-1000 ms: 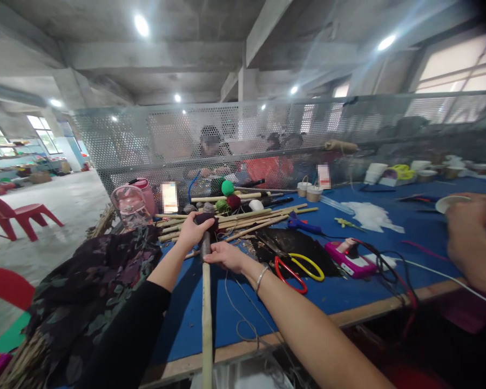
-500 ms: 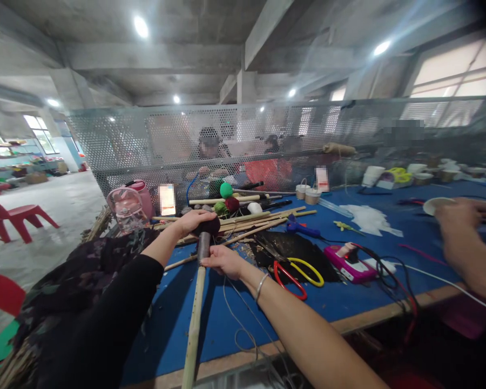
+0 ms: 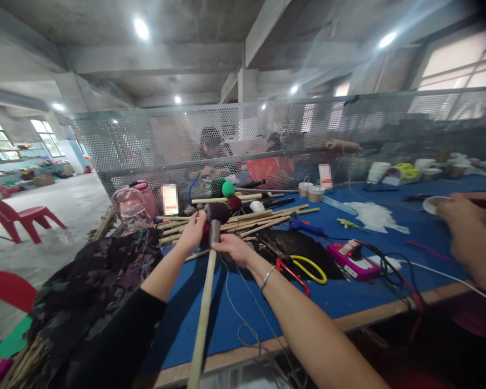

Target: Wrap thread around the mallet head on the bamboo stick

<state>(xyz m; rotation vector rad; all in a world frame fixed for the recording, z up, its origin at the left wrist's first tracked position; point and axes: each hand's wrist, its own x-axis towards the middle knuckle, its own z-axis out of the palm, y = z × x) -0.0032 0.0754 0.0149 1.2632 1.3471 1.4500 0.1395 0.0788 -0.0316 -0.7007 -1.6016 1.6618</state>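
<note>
A pale bamboo stick slants up from the bottom edge and carries a smooth grey sleeve near its far end. Beyond the sleeve sits a dark purple-brown ball, possibly of yarn. My left hand is closed at the ball's left side, its fingertips partly hidden. With thumb and fingers, my right hand grips the stick at the sleeve's lower end. A thin grey cord hangs below my right hand. More bamboo sticks lie beyond, with green, dark red and white balls behind.
Scissors with red and yellow handles lie on black cloth right of my hands. A blue glue gun and a purple power strip are farther right. A co-worker's hands hold a white round thing. Dark patterned cloth heaps at left.
The stick's far end swings slightly left, then back to the right and up. My left hand goes over the ball's top, then back to its left side. My right hand keeps its grip.
</note>
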